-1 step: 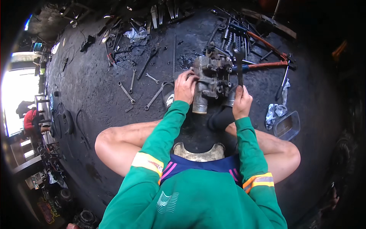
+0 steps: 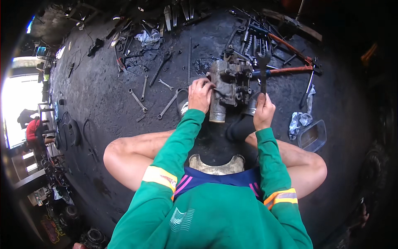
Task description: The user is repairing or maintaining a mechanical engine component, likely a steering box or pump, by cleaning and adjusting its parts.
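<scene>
A grimy cast-metal housing (image 2: 221,91) with a cylindrical end and several bolts and fittings along its right side sits on the floor between my feet. My left hand (image 2: 200,95) is closed against its left side, fingers curled over the edge. Just right of the housing, my right hand (image 2: 264,111) grips a dark wrench (image 2: 263,76) by its lower end. The wrench points away from me, its wide head apart from the housing as far as I can see.
Combination wrenches (image 2: 137,101) lie left of the housing. At the far right are long red-handled bolt cutters (image 2: 290,69) and a pile of sockets. A clear plastic tub (image 2: 313,137) stands beside a crumpled rag (image 2: 299,122). A person in red (image 2: 32,129) is far left.
The wrench in my right hand has shifted slightly to the right. My left hand and the housing are almost where they were.
</scene>
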